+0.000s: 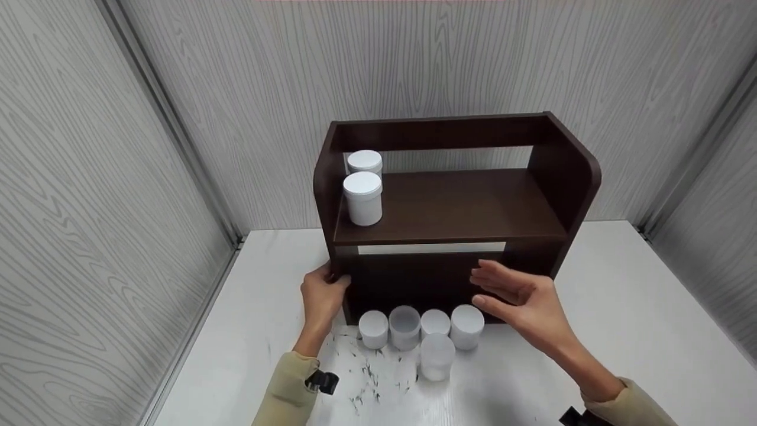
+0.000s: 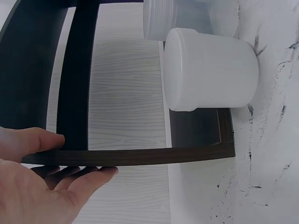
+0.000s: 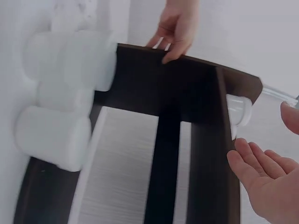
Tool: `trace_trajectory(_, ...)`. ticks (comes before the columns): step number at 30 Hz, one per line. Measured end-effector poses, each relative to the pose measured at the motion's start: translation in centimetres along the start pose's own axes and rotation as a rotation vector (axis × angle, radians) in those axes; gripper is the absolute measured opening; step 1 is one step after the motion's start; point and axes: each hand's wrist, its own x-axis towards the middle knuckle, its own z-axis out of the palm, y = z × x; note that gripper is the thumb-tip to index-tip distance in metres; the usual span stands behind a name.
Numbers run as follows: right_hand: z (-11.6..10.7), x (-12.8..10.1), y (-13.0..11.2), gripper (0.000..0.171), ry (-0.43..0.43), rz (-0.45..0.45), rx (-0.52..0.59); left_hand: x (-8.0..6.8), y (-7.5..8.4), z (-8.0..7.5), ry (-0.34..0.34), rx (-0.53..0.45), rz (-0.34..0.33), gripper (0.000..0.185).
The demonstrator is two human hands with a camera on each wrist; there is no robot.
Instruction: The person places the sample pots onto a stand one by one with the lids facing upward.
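the left hand point(image 1: 322, 296) grips the left side panel of the dark wooden shelf unit point(image 1: 449, 207) near its base; the thumb lies on the panel's front edge and the other fingers point(image 2: 88, 175) curl behind it. the right hand point(image 1: 520, 299) hovers just ahead of the shelf's lower front, fingers point(image 3: 254, 161) straight and slightly spread, palm facing left, holding nothing and touching nothing. directly below the right fingertips stands a row of four white jars point(image 1: 420, 325) on the white table point(image 1: 621, 307), against the shelf base. a fifth, translucent jar point(image 1: 436, 355) stands just in front of the row. two capped jars point(image 1: 363, 189) stand on the upper shelf board, above the left fingers.
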Motion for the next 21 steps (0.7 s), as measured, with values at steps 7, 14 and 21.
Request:
trace_trajectory(7,-1.3,-1.4,3.0,0.053,-0.003,0.076,-0.057,0.3,0.1,0.1,-0.008,-0.007,-0.008,0.048)
trace_trajectory(14,-2.5,-2.7,6.3,0.058,-0.040,0.191,-0.101,0.4,0.0,0.2,-0.023,-0.001,0.009,0.046)
trace_trajectory(21,-3.1,-3.3,8.9,0.062,-0.078,0.251,-0.148,0.2,0.0,0.3,-0.025,0.000,0.009,0.045)
